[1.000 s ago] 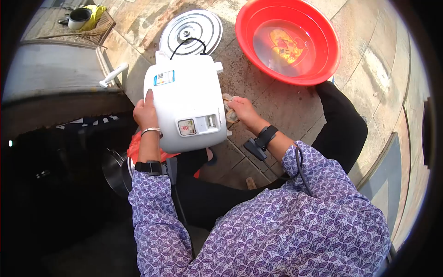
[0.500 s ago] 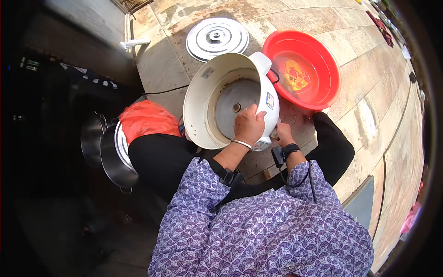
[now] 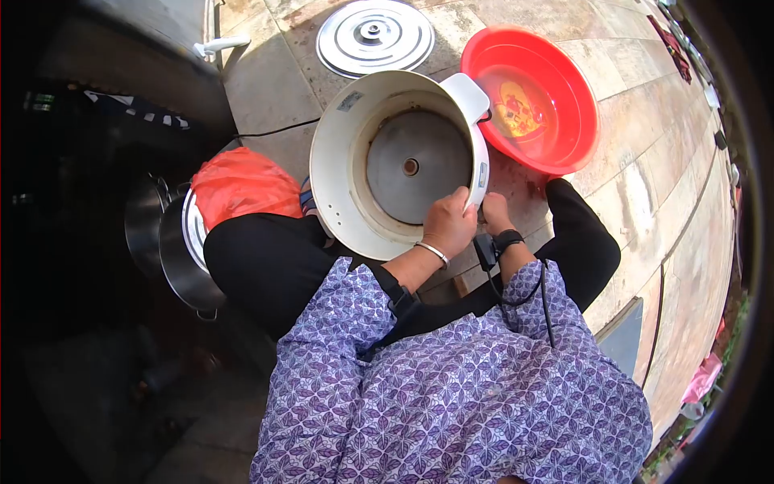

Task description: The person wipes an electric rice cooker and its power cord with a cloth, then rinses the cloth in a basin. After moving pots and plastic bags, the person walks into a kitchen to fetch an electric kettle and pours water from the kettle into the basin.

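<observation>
A large white rice cooker body [image 3: 339,173] stands tilted on the floor in front of me, its opening toward me. Inside, a round metal heating plate [image 3: 403,194] with a small centre knob shows, and brownish stains line the wall. My left hand [image 3: 450,223] is closed over the near right part of the rim, thumb up. Just right of it, against the outer wall, my right hand [image 3: 497,213] has its fingers curled; whatever they hold is hidden.
A red basin [image 3: 576,133] with water stands at the right rear. Beyond the cooker lies a round metal lid [image 3: 347,48]. Metal pots [image 3: 181,270] and a red plastic bag [image 3: 246,185] are by my left knee. A black cord [image 3: 278,131] crosses the tiles.
The rice cooker body has turned so its opening faces me more. My left hand has shifted right along the rim. My right hand has moved slightly up, and the pale thing by its fingers no longer shows.
</observation>
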{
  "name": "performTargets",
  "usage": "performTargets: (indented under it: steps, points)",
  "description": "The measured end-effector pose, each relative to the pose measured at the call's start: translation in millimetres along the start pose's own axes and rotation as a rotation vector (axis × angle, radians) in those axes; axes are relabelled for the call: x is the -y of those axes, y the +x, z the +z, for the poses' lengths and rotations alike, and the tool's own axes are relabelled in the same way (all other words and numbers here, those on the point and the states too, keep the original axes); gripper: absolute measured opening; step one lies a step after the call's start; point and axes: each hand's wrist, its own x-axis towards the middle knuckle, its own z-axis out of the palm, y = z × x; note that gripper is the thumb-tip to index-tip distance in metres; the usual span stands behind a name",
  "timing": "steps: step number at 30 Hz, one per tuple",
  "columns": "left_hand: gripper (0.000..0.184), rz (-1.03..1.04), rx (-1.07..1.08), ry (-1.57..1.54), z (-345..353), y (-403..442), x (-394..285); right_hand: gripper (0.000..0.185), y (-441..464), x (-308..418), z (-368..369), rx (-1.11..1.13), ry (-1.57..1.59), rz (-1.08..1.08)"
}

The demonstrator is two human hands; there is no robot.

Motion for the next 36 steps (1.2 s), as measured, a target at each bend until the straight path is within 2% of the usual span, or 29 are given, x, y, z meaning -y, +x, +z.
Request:
performTargets:
  steps: [6, 8, 9, 12, 15, 16, 18, 20, 22, 23, 24, 27, 30, 31, 34, 36]
  points:
    - [0.014, 0.005, -0.053, -0.074, -2.1, 16.1, -4.2, 0.016, -17.1, 28.1, 8.7, -0.027, 0.064, -0.021]
    - [0.016, -0.072, -0.049, -0.175, -3.9, 22.3, -6.9, 0.021, -17.6, 30.8, 13.6, -0.051, 0.341, 0.0]
    - [0.016, -0.072, -0.052, -0.178, -5.6, 25.0, -8.5, 0.021, -19.3, 34.6, 14.7, -0.051, 0.338, -0.003]
    - [0.019, -0.073, -0.094, -0.195, -15.8, 34.8, -11.2, 0.029, -21.5, 47.4, 16.1, 0.018, 0.444, 0.08]
    - [0.018, -0.106, -0.147, -0.166, -43.7, 57.8, -23.5, 0.037, -29.7, 71.5, 21.7, 0.122, 0.501, -0.036]
    - [0.018, -0.111, -0.157, -0.171, -48.5, 65.3, -22.1, 0.037, -31.0, 78.8, 19.6, 0.128, 0.491, -0.036]
    - [0.021, -0.088, -0.259, -0.218, -56.8, 78.4, -17.9, 0.035, -33.9, 97.0, 13.1, 0.14, 0.362, -0.192]
    - [0.02, -0.142, -0.264, -0.269, -64.0, 83.0, -18.5, 0.034, -41.4, 120.5, 3.7, 0.079, 0.164, -0.239]
    - [0.018, -0.189, -0.32, -0.451, -66.1, 83.8, -22.6, 0.035, -29.4, 129.9, -11.5, 0.093, 0.033, -0.262]
    - [0.018, -0.207, -0.319, -0.434, -69.5, 81.5, -23.9, 0.036, -30.9, 132.3, -8.3, 0.057, 0.044, -0.295]
    - [0.018, -0.195, -0.335, -0.552, -63.0, 83.2, -17.5, 0.036, -40.5, 142.7, -5.4, 0.02, 0.056, -0.322]
    - [0.013, -0.23, -0.282, -0.563, -73.4, 82.2, -16.7, 0.038, -45.4, 152.0, -13.2, 0.005, -0.059, -0.298]
    - [0.021, -0.242, -0.281, -0.498, -92.8, 82.2, -15.6, 0.037, -60.8, 157.6, -2.5, 0.003, -0.042, -0.33]
    - [0.022, -0.242, -0.283, -0.392, -103.3, 84.7, -12.7, 0.036, -60.8, 158.2, -1.0, 0.013, -0.01, -0.361]
    - [0.026, -0.327, -0.346, -0.12, -134.0, 90.4, 0.5, 0.029, -68.6, 167.3, 8.9, 0.155, 0.132, -0.343]
    - [0.028, -0.393, -0.403, 0.088, -153.1, 91.1, 1.8, 0.025, -54.3, 155.9, 23.0, 0.276, 0.357, -0.343]
